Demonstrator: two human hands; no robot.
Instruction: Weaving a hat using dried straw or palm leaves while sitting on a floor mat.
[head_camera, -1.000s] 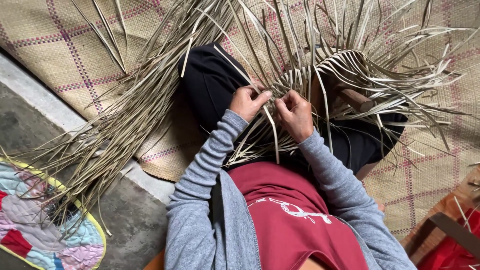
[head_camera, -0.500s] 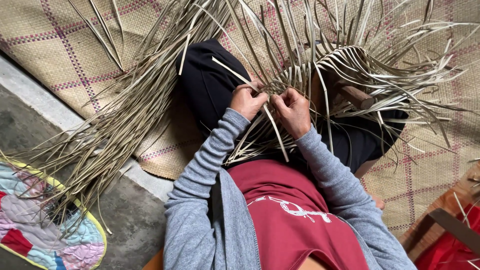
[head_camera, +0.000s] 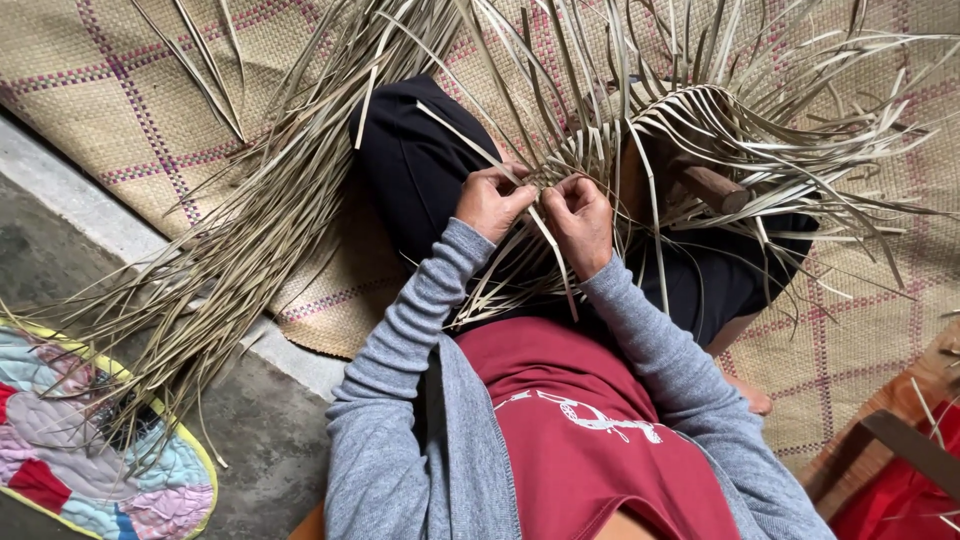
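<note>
Woven straw matting (head_camera: 120, 110), tan with pink and purple grid lines, covers most of the ground, and its near edge meets a pale concrete strip and a grey floor (head_camera: 260, 440). On that matting sits a person in a grey cardigan and a red top, with black trousers across the lap.

Long dry palm-leaf strips (head_camera: 260, 240) fan out over the matting from the lap, most sweeping toward the floor side and others arching over the far knee. Where they meet, at the middle of the lap, lies the half-woven piece (head_camera: 600, 130), a tight cluster of crossed strips.

Both hands work at the near edge of that woven piece, just beside each other. The left hand (head_camera: 490, 200) is clenched around 1 or more strips, its fingers curled and thumb pressed on top. The right hand (head_camera: 580, 220) is likewise closed, pinching strips between thumb and bent fingers; a single strip (head_camera: 550, 250) hangs down from between the hands toward the red top.

Beyond the woven piece, under the arching strips, a brown wooden handle (head_camera: 715, 188) pokes out. Off the matting, on the floor, lies a patchwork quilted cloth (head_camera: 70, 460) with a yellow border. A red object (head_camera: 900, 490) with a dark strap sits at the matting's other near corner.
</note>
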